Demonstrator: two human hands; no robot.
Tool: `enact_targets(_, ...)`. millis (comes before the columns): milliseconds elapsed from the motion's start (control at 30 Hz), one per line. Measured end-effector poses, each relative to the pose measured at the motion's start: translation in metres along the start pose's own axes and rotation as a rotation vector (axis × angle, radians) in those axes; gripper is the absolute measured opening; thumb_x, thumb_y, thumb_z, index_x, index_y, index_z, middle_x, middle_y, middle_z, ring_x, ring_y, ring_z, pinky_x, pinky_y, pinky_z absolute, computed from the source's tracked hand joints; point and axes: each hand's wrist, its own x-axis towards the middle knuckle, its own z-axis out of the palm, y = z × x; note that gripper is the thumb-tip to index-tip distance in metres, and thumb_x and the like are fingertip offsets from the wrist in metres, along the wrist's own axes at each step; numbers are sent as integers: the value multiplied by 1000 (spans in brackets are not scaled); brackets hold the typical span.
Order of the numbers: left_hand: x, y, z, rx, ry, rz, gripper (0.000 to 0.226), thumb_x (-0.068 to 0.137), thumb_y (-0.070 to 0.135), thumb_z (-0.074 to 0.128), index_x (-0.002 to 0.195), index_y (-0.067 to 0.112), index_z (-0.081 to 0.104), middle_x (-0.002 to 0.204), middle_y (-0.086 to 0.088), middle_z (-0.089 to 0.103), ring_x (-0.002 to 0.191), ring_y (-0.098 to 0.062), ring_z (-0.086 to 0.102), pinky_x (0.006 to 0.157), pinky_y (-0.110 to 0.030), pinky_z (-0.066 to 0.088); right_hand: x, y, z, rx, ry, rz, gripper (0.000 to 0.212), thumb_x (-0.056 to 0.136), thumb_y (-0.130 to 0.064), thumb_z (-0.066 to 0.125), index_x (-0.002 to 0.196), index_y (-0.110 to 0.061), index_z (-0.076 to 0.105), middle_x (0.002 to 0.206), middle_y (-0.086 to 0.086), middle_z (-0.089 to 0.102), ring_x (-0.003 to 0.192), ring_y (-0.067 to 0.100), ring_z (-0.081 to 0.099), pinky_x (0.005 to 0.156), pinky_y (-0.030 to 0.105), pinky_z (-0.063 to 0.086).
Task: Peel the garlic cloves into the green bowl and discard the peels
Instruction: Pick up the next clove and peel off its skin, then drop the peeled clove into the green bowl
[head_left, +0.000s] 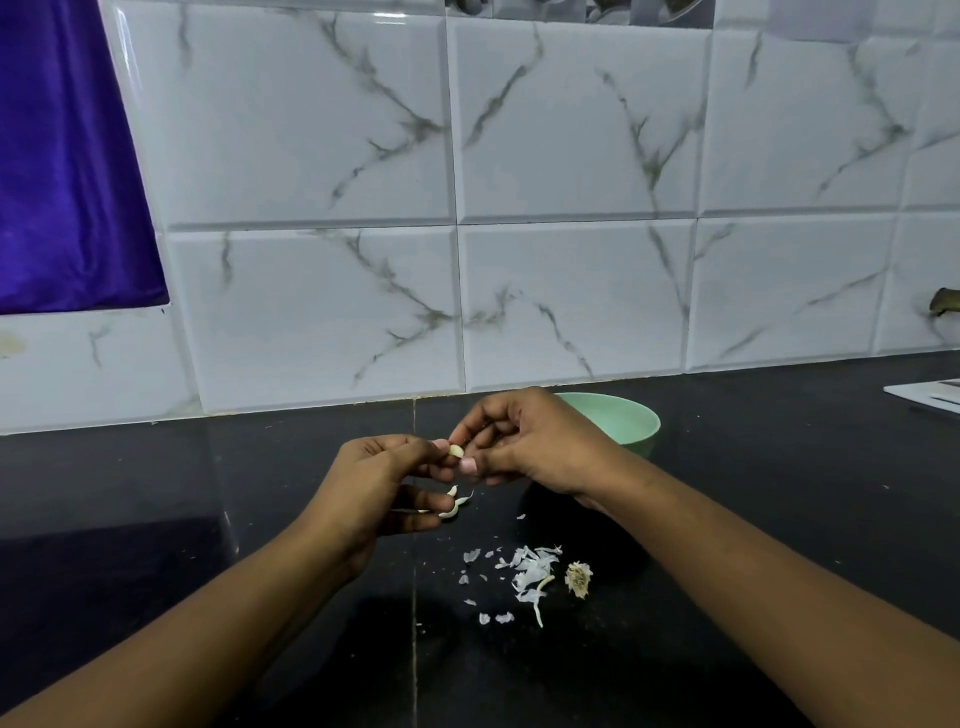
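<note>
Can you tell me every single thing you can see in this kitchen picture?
garlic clove: one, cream, pinched between both hands above the counter
spare cloves: about two, white, tucked in the left hand's lower fingers
green bowl: one, mint green, on the counter behind the right hand
peels: a scattered pile, white, on the counter nearer the person
garlic root stub: one, tan, beside the peels
counter: one, black, under everything
wall tiles: many, white with grey veins, behind the counter
cloth: one, purple, upper left
flat sheet: one, white, counter's far right edge
left hand: one, holding cloves
right hand: one, pinching the clove
</note>
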Motion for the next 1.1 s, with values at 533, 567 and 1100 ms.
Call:
enact_targets(533, 2, -5, -1, 108, -51, 66, 19, 90, 19, 60, 77, 8, 68, 68, -1, 68, 51, -17, 63, 47, -25, 49, 1, 0, -1, -157, 54, -67, 13, 80, -4, 73, 76, -17, 68, 65, -3, 66, 55, 1, 61, 60, 20, 54)
enact_targets(567, 2, -6, 0, 124, -48, 82, 20, 91, 21, 60, 77, 8, 68, 68, -1, 68, 51, -18, 63, 48, -26, 49, 1, 2, -2, -89, 46, -35, 14, 80, -3, 72, 75, -15, 67, 64, -2, 65, 55, 2, 61, 59, 20, 54)
enact_targets(1100, 9, -9, -11, 153, 33, 66, 22, 94, 24, 55, 83, 10, 67, 68, 2, 68, 51, -17, 64, 46, -24, 47, 3, 1, -25, 581, -76, 241, 23, 98, 1, 40, 98, 2, 62, 69, 8, 70, 60, 9, 68, 56, 18, 56)
